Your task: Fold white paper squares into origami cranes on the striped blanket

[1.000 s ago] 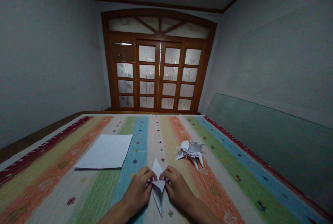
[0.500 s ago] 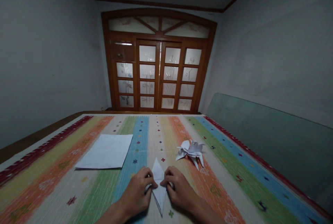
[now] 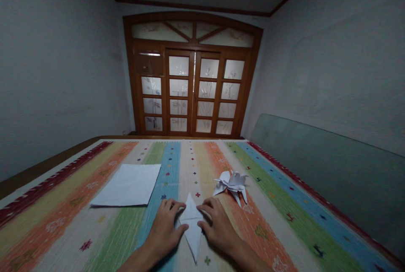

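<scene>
A white paper folded into a long diamond (image 3: 191, 225) lies on the striped cloth between my hands, pointed at both ends, with a crease across its middle. On its left side is my left hand (image 3: 167, 225), thumb and index finger spread apart, their tips at the paper's left edge. My right hand (image 3: 219, 224) mirrors it, thumb and index apart along the right edge. Both hands are open, resting beside the paper rather than pinching it. Beyond the right hand sits a cluster of folded white paper pieces with pointed tips (image 3: 231, 187).
Square white paper sheets (image 3: 128, 184) lie at the left, seemingly stacked. A striped tablecloth (image 3: 123, 238) with small motifs covers the table. Along the right side stands a pale green panel (image 3: 322, 158). Wooden glazed doors (image 3: 193, 90) close off the far wall.
Both hands have loosened from a pinch at the paper's middle, and the fingers have spread. The diamond's middle now shows flatter and wider. The other papers stay in place.
</scene>
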Demonstrator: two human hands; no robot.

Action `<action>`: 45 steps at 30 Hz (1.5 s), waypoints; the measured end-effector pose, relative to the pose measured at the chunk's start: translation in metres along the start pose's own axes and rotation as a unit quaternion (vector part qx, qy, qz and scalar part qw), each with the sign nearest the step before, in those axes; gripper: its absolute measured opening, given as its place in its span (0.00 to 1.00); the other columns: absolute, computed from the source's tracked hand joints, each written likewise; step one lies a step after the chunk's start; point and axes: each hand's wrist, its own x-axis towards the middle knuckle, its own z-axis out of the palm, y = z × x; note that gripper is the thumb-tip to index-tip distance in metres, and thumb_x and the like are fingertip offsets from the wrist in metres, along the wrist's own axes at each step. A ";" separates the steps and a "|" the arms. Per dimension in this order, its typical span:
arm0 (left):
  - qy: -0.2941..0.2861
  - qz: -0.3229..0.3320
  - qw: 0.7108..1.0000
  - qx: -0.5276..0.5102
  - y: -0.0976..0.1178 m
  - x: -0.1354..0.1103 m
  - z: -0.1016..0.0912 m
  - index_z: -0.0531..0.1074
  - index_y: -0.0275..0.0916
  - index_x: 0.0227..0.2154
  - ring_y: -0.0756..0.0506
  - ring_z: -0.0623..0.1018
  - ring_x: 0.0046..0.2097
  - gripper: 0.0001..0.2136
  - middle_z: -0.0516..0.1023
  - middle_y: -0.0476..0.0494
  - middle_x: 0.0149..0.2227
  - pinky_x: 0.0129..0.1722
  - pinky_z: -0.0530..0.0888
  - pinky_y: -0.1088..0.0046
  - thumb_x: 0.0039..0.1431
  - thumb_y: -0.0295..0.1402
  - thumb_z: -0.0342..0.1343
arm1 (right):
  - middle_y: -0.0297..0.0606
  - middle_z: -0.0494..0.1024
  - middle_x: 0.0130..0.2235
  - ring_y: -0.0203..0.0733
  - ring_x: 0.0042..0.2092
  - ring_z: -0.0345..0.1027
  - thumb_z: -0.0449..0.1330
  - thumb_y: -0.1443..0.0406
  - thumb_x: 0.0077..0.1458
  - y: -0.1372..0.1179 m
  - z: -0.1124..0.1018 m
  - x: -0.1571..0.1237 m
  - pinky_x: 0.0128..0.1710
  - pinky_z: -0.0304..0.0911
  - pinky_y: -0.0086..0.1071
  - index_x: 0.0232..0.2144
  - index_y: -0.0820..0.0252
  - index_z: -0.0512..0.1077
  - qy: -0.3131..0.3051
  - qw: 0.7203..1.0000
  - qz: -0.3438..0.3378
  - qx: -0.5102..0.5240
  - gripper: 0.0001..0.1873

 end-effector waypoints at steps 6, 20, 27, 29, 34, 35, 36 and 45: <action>-0.006 -0.011 0.999 -0.030 0.000 0.001 -0.002 0.75 0.41 0.39 0.35 0.72 0.50 0.14 0.77 0.41 0.43 0.55 0.66 0.55 0.48 0.25 0.63 | 0.42 0.76 0.46 0.51 0.50 0.67 0.64 0.75 0.47 0.002 0.001 0.001 0.53 0.61 0.42 0.43 0.58 0.73 -0.002 0.999 0.005 0.036 0.19; 0.010 0.029 0.995 -0.090 -0.007 -0.002 0.005 0.72 0.42 0.46 0.37 0.75 0.46 0.17 0.77 0.41 0.42 0.50 0.71 0.58 0.52 0.24 0.57 | 0.40 0.76 0.39 0.47 0.44 0.70 0.59 0.76 0.49 -0.001 -0.001 0.001 0.46 0.63 0.37 0.36 0.58 0.72 -0.007 0.999 -0.019 0.046 0.12; 0.007 0.030 0.998 -0.051 -0.002 -0.001 0.001 0.77 0.41 0.32 0.37 0.75 0.46 0.04 0.77 0.41 0.40 0.50 0.70 0.58 0.54 0.28 0.59 | 0.38 0.78 0.35 0.45 0.38 0.71 0.58 0.76 0.49 -0.003 -0.001 0.001 0.40 0.64 0.34 0.34 0.59 0.74 0.007 0.998 -0.023 0.056 0.12; 0.007 0.030 0.997 -0.077 -0.001 -0.001 0.000 0.76 0.41 0.32 0.38 0.76 0.45 0.03 0.77 0.42 0.39 0.48 0.71 0.61 0.56 0.29 0.58 | 0.38 0.78 0.34 0.44 0.37 0.71 0.57 0.77 0.48 -0.004 0.000 0.001 0.39 0.64 0.33 0.33 0.59 0.73 0.014 0.997 -0.021 0.068 0.12; 0.009 0.005 0.987 -0.161 0.001 0.001 0.000 0.77 0.39 0.32 0.42 0.77 0.37 0.06 0.77 0.43 0.35 0.40 0.72 0.67 0.58 0.34 0.56 | 0.36 0.77 0.33 0.41 0.33 0.71 0.57 0.74 0.53 -0.006 0.001 0.002 0.34 0.65 0.30 0.34 0.59 0.72 0.038 0.991 -0.007 0.126 0.09; 0.011 -0.007 0.983 -0.183 0.001 0.002 0.000 0.77 0.39 0.32 0.42 0.77 0.36 0.07 0.77 0.44 0.34 0.38 0.72 0.68 0.58 0.35 0.57 | 0.36 0.77 0.34 0.40 0.32 0.71 0.57 0.73 0.54 -0.007 0.001 0.002 0.33 0.65 0.30 0.37 0.59 0.72 0.045 0.989 -0.003 0.142 0.09; 0.013 -0.022 0.978 -0.208 0.001 0.002 0.001 0.76 0.39 0.33 0.43 0.77 0.34 0.08 0.77 0.45 0.33 0.36 0.72 0.69 0.57 0.37 0.57 | 0.36 0.77 0.34 0.40 0.31 0.72 0.57 0.72 0.55 -0.007 0.001 0.002 0.32 0.65 0.29 0.40 0.58 0.72 0.052 0.986 0.001 0.157 0.10; 0.009 -0.103 0.930 -0.353 0.000 0.007 0.004 0.78 0.36 0.31 0.41 0.80 0.37 0.20 0.80 0.37 0.41 0.34 0.75 0.68 0.49 0.51 0.64 | 0.39 0.79 0.34 0.43 0.33 0.75 0.62 0.62 0.58 -0.009 0.003 0.004 0.33 0.70 0.32 0.42 0.58 0.76 0.076 0.973 0.015 0.219 0.11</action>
